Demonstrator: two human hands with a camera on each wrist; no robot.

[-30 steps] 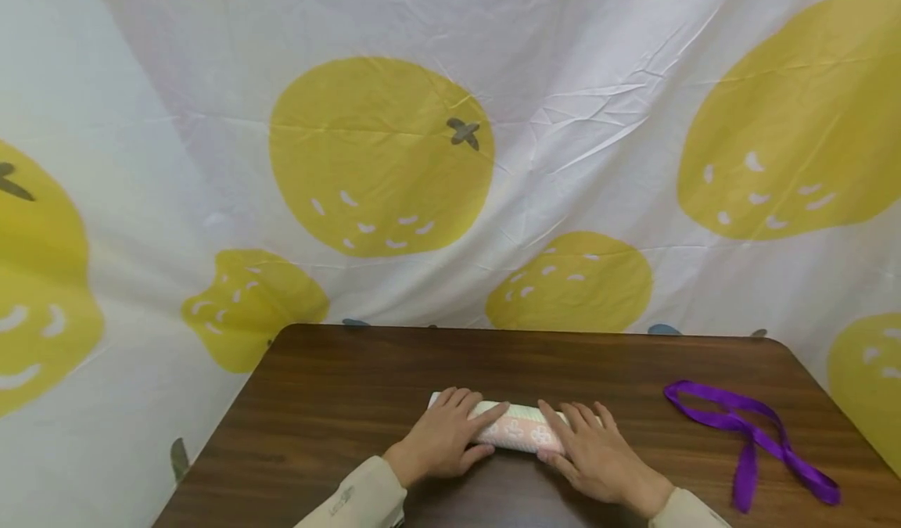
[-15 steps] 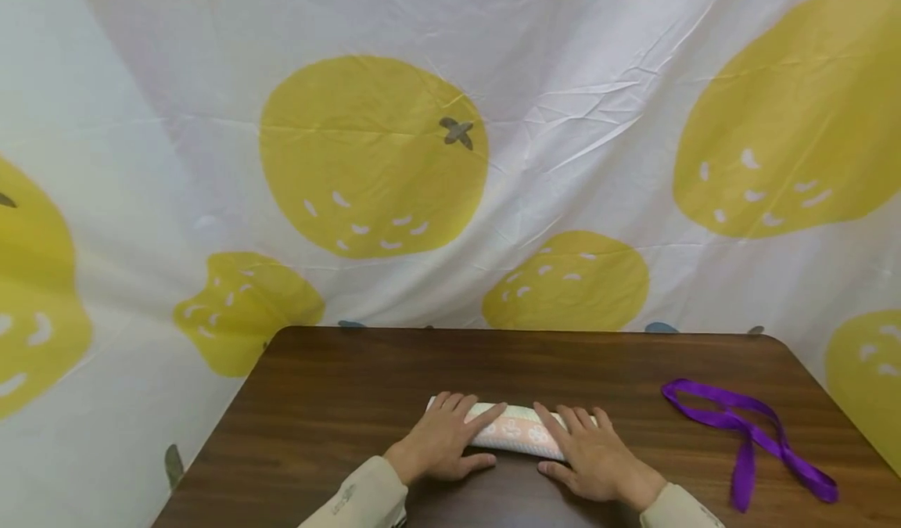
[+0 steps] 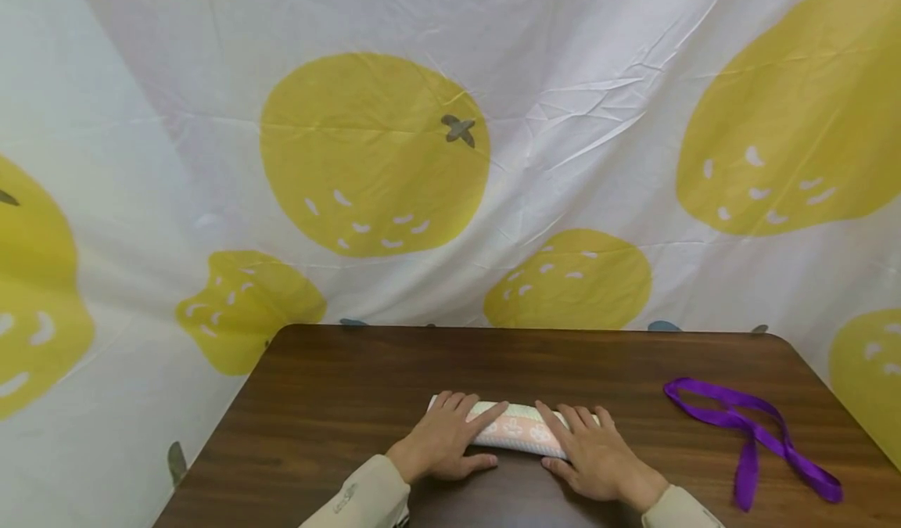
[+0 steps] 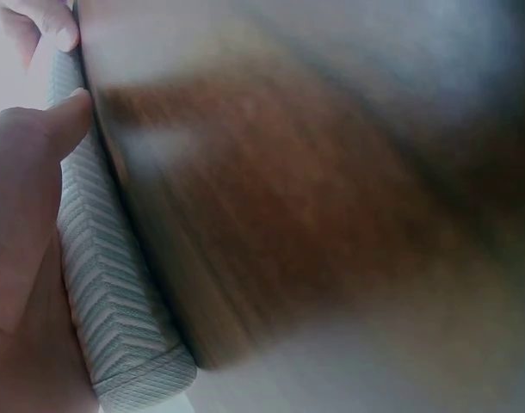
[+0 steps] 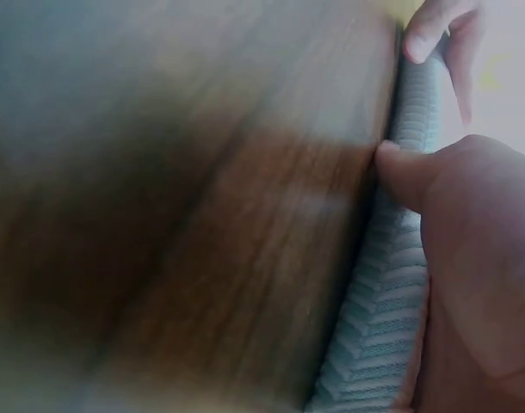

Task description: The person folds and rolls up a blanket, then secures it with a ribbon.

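Observation:
A cloth roll (image 3: 518, 428), likely a rolled towel, lies crosswise on the table. It is white with a peach band of white flowers, and its side has a herringbone weave. My left hand (image 3: 450, 438) rests over its left part with fingers stretched across the top. Over the right part my right hand (image 3: 597, 454) lies the same way, fingers spread. Both thumbs point inward along the near side. In the left wrist view the towel's ribbed end (image 4: 129, 344) shows beneath the palm. The right wrist view shows its near side (image 5: 374, 327) by the thumb.
A purple ribbon (image 3: 748, 473) lies loosely looped on the right of the brown wooden table (image 3: 352, 387). Behind the table's far edge hangs a white curtain (image 3: 563, 168) printed with large yellow fruit.
Both thumbs have drawn slightly off the towel's near side toward me. The hands otherwise stay in place on the roll, and the ribbon has not moved.

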